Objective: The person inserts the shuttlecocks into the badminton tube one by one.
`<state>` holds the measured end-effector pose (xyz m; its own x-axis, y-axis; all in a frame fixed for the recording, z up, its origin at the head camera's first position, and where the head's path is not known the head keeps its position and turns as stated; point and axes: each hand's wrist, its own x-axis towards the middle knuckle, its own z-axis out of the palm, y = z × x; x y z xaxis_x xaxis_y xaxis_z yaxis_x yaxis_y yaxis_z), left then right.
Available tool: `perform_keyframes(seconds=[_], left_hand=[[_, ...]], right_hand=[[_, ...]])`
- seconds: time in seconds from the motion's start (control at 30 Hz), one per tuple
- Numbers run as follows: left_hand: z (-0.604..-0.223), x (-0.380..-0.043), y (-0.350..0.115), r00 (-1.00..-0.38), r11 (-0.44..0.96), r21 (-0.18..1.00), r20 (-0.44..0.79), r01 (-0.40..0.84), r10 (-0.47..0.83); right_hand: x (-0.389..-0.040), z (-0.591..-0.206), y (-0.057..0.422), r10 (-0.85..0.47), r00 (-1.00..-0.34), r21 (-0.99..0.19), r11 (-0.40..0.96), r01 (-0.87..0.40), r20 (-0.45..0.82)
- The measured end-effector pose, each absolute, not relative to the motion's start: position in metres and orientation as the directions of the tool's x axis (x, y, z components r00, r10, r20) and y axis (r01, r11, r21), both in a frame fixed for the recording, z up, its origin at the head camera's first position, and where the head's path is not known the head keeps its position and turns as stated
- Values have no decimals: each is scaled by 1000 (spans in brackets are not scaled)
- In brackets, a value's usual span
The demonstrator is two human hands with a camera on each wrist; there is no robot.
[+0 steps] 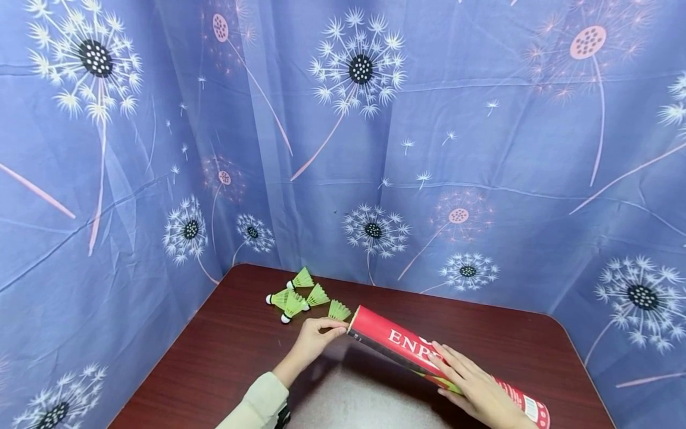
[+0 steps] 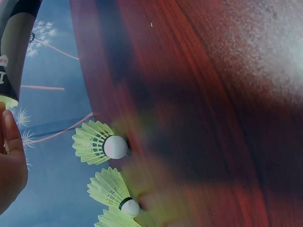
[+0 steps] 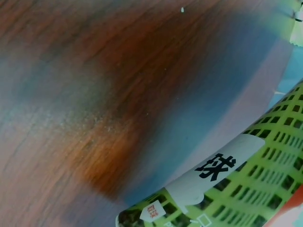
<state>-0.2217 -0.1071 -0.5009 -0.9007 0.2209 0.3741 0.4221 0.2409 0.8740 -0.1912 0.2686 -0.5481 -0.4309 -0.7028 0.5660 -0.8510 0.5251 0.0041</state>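
Observation:
A red, black and green shuttlecock tube (image 1: 386, 331) slants across the table, its mouth raised toward the left. My right hand (image 1: 474, 387) grips it around the middle, fingers over the top and thumb along the near side. At the mouth, my left hand (image 1: 320, 339) pinches with thumb and fingertips. A yellow-green shuttlecock edge (image 2: 8, 101) shows there in the left wrist view, right at the fingertips; the rest is hidden in the tube. Beside the mouth lies a yellow-green shuttlecock (image 1: 338, 310). The right wrist view shows the tube's green printed side (image 3: 251, 184).
Several more yellow-green shuttlecocks (image 1: 293, 304) with white tips lie in a loose cluster left of the tube's mouth. The dark red-brown table (image 1: 214, 333) reflects bright light near its front. Blue curtains (image 1: 300, 208) with dandelion prints hang behind and beside it.

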Motion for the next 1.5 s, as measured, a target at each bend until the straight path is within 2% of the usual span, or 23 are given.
perform_keyframes(seconds=[0.2, 0.33, 0.57, 0.8, 1.07, 1.37, 1.5], left_hand=[[-501, -222, -111, -902, 249, 871, 382, 424, 201], [-502, -225, -116, -900, 261, 862, 402, 434, 170], [-511, -236, -133, -930, 278, 888, 362, 367, 72], [-545, -268, -163, -865, 367, 811, 500, 455, -32], [-542, -292, -195, -865, 496, 789, 483, 363, -135], [-553, -304, -215, -825, 620, 674, 561, 402, -75], [-557, -306, -218, -837, 627, 672, 545, 395, -57]], right_hand=[[-189, -550, 271, -706, -460, 3, 547, -837, 539], [-189, -549, 271, -704, -454, 10, 547, -837, 546], [-187, -548, 272, -695, -473, -4, 561, -828, 541], [-186, -549, 273, -689, -489, -8, 575, -818, 535], [-186, -548, 274, -688, -488, -10, 574, -819, 537], [-186, -549, 275, -691, -480, -7, 567, -824, 540], [-186, -550, 276, -701, -480, -14, 558, -830, 527]])
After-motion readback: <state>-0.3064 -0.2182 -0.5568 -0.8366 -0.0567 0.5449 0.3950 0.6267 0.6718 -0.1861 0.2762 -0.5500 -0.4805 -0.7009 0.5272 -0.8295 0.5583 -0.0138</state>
